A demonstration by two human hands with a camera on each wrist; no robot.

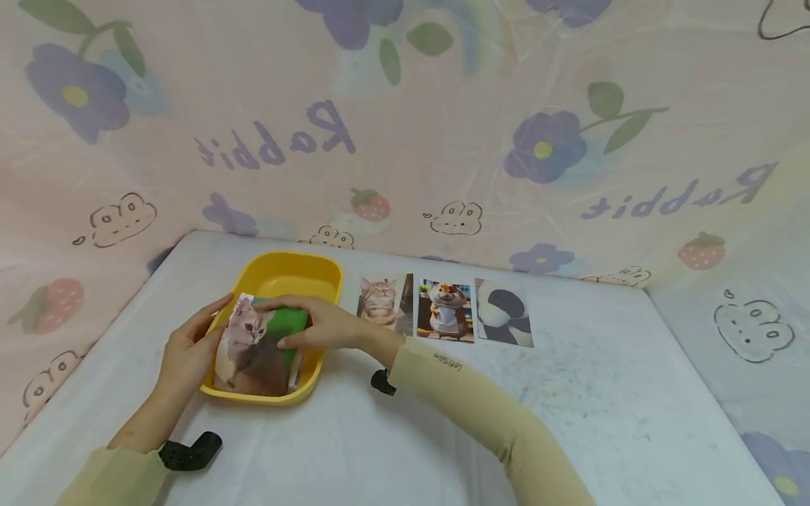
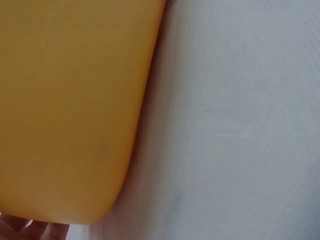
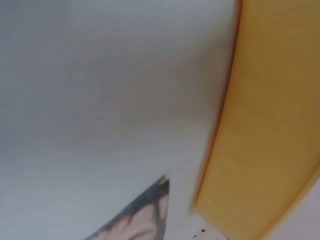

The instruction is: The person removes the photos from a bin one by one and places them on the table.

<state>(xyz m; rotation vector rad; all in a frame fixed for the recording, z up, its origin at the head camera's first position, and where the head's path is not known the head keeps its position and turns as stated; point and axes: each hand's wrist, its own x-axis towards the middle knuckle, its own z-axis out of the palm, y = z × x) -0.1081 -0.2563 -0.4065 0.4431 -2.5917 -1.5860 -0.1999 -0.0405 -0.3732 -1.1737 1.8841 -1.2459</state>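
Beige sleeves (image 1: pixel 468 404) rise from the bottom edge; left of centre, my left grip (image 1: pixel 190 348) and right grip (image 1: pixel 325 325) clamp a kitten photo (image 1: pixel 253 355) over the lower half of the yellow tray (image 1: pixel 281 263). Three photo cards (image 1: pixel 446 310) lie on the white surface (image 1: pixel 607 450) near frame centre.

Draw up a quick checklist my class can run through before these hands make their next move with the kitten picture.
1. Left hand at the left side of the kitten picture: ok.
2. Right hand on the same picture: ok, thumb over its face.
3. Picture clear of the yellow basin: not ok, it is still over or in it.
4. Whether only one picture is held: cannot tell, anything underneath is hidden.
5. Cat picture, hamster picture and black-and-white picture side by side without overlapping: ok.
6. Cat picture uncovered: not ok, the right wrist blocks its lower part.
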